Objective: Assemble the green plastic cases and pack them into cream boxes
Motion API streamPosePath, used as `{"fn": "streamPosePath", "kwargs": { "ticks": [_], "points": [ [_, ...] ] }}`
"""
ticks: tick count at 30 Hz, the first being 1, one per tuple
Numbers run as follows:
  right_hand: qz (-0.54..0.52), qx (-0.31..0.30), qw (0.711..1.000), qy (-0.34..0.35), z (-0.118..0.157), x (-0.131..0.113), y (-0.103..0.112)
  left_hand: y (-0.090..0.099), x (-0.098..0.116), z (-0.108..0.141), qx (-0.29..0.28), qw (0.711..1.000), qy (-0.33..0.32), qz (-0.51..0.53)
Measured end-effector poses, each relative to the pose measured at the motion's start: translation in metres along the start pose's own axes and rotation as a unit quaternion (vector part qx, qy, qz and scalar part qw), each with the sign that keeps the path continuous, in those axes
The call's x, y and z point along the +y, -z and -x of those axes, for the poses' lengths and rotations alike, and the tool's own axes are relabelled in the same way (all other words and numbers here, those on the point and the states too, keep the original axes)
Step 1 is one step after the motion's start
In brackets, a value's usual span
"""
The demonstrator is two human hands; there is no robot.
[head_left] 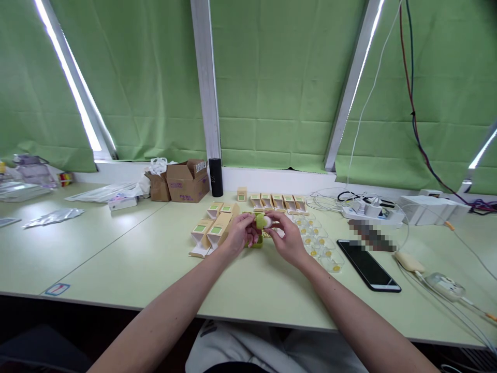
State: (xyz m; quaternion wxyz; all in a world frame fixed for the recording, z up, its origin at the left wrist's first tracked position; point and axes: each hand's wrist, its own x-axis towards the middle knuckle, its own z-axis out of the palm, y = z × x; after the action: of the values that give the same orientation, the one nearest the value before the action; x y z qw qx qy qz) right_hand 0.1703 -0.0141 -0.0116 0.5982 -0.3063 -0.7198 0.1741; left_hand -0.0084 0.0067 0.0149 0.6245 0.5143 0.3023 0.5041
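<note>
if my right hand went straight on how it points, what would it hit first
Likely the small green-and-white piece at its fingertips, then the left hand; depth is hard to judge.

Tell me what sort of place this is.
Probably a packing or assembly workbench: small open boxes stand in groups, clear plastic trays hold small yellow pieces, and a power strip sits among tangled cables.

no legible text, blurred purple carton print [176, 184]
</note>
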Motion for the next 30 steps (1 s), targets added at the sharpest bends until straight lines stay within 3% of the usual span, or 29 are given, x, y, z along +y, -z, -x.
{"fn": "streamPosePath", "kwargs": {
  "ticks": [3,8,12,16,21,30],
  "points": [
    [-0.125,0.027,0.986,-0.108,-0.003,0.000,0.000,0.001,0.000,-0.001,0.010,1.000,-0.009,-0.009],
    [-0.279,0.070,0.932,-0.221,-0.007,0.000,0.004,0.003,-0.001,-0.003,0.031,0.999,-0.026,-0.017],
    [-0.353,0.072,0.890,-0.279,-0.008,0.000,0.007,0.003,-0.002,-0.003,0.030,0.999,-0.037,-0.023],
    [-0.383,0.080,0.870,-0.300,-0.008,0.003,0.009,0.004,-0.002,-0.004,0.035,0.998,-0.049,-0.022],
    [-0.383,0.091,0.863,-0.316,-0.009,0.007,0.012,0.004,-0.003,-0.006,0.037,0.997,-0.064,-0.018],
    [-0.339,0.102,0.890,-0.287,-0.006,0.006,0.008,0.003,-0.002,-0.004,0.059,0.989,-0.128,-0.041]
  ]
}}
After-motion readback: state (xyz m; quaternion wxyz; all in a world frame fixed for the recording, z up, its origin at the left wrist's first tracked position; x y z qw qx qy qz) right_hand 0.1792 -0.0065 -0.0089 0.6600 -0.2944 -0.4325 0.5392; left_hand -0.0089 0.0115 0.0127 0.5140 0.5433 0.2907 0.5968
